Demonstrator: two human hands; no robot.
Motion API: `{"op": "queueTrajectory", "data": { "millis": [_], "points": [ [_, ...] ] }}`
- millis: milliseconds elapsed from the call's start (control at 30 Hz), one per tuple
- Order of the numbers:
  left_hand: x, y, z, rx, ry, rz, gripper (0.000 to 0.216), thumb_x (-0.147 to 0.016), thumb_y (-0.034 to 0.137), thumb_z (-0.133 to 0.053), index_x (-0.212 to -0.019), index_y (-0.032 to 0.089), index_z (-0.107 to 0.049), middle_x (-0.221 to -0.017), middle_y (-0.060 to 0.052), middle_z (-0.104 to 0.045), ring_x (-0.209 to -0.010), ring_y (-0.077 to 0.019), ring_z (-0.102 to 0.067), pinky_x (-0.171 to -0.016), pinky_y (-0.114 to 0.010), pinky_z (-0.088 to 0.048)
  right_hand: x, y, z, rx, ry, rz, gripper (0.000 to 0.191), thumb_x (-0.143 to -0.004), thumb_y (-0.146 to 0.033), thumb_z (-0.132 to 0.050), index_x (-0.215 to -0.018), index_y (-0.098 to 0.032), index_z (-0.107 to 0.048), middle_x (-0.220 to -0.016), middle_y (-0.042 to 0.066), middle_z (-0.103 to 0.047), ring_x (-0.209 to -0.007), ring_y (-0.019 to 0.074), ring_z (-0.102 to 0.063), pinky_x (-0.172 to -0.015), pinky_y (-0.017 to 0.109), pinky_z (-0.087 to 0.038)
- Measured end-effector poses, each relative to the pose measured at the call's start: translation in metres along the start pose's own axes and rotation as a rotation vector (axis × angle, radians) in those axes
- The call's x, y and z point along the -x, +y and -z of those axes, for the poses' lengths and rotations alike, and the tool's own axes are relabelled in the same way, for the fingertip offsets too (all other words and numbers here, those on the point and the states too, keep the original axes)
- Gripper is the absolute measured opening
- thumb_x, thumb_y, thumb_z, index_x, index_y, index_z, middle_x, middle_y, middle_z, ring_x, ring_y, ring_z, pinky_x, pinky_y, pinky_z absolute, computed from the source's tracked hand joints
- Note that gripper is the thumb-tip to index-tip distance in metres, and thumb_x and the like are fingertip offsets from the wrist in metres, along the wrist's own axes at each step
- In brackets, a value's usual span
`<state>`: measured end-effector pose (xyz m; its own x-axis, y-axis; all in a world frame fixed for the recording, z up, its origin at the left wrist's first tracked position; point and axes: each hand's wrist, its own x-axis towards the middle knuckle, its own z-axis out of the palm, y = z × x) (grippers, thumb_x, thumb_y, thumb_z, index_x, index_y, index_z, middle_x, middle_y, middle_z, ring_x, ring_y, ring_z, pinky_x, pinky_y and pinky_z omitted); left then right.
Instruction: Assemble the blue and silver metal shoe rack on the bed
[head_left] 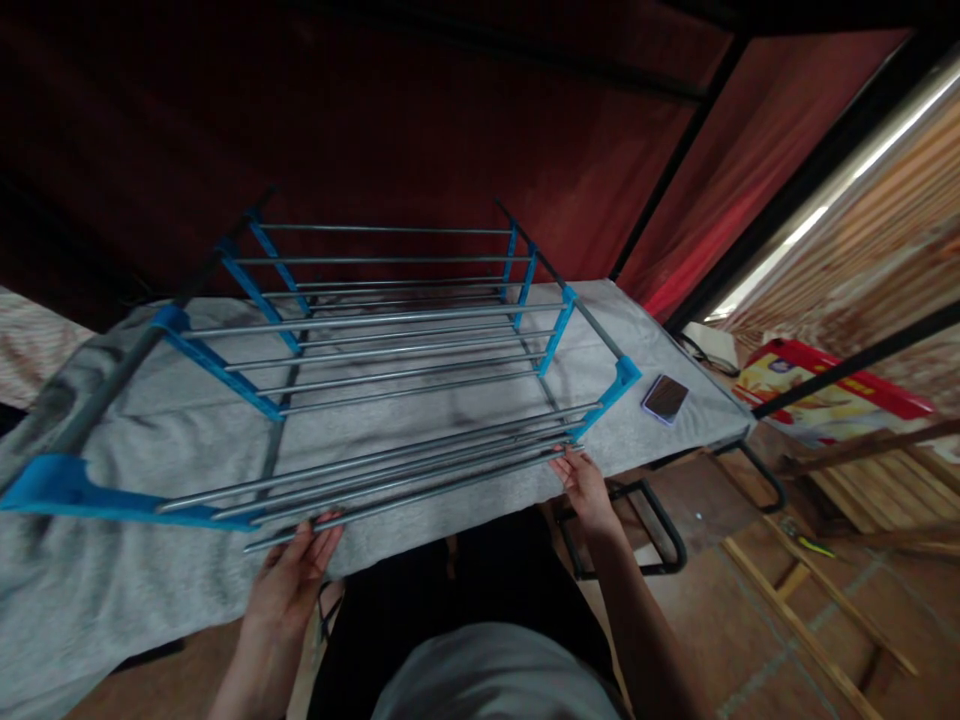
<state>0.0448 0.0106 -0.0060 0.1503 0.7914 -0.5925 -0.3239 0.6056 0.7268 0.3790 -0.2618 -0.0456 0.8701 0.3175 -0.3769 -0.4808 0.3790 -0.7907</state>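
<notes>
One grey metal rod (442,488) runs along the front of the blue-and-grey rack (375,320), as we observe in the head view. The rack stands on the cloth-covered counter (420,412); its blue brackets (52,487) carry parallel metal bars (375,457). Of the two hands, we note the left hand (289,575) gripping the rod at the rack's front left, palm turned up. The right hand (586,487) pinches the same rod at the rack's front right. We cannot tell whether the rod touches the rack there. To the right of the rack, we locate a dark flat device (666,399); farther right, a red-and-yellow box (817,390). Behind the rack hangs red sheeting (420,120).
</notes>
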Motion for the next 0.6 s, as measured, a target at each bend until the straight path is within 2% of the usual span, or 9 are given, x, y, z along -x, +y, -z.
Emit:
{"op": "queueTrajectory", "data": {
  "millis": [300,600],
  "points": [
    [0.0019,-0.0012,-0.0026,0.013,0.023,-0.011,0.025,-0.088,-0.002,-0.051,-0.078,0.017,-0.065,-0.077,-0.001,-0.073,-0.075,-0.0151,-0.073,-0.081,-0.033,-0.062,-0.0005,0.0037,0.0019,-0.050,0.003,0.006,0.032,-0.061,-0.029,-0.085,-0.071,-0.024,-0.055,-0.080,-0.002,-0.072,-0.076,0.0138,-0.069,-0.076,0.029,-0.061],
    [0.0009,-0.0015,0.0027,-0.051,-0.030,0.006,0.019,-0.084,0.001,-0.058,-0.075,0.017,-0.066,-0.082,-0.005,-0.074,-0.081,-0.0178,-0.074,-0.086,-0.031,-0.059,0.0057,0.0016,0.0000,-0.062,-0.030,0.005,0.024,-0.067,-0.027,-0.081,-0.077,-0.023,-0.060,-0.086,-0.001,-0.072,-0.083,0.0133,-0.069,-0.077,0.026,-0.059]
  ]
}}
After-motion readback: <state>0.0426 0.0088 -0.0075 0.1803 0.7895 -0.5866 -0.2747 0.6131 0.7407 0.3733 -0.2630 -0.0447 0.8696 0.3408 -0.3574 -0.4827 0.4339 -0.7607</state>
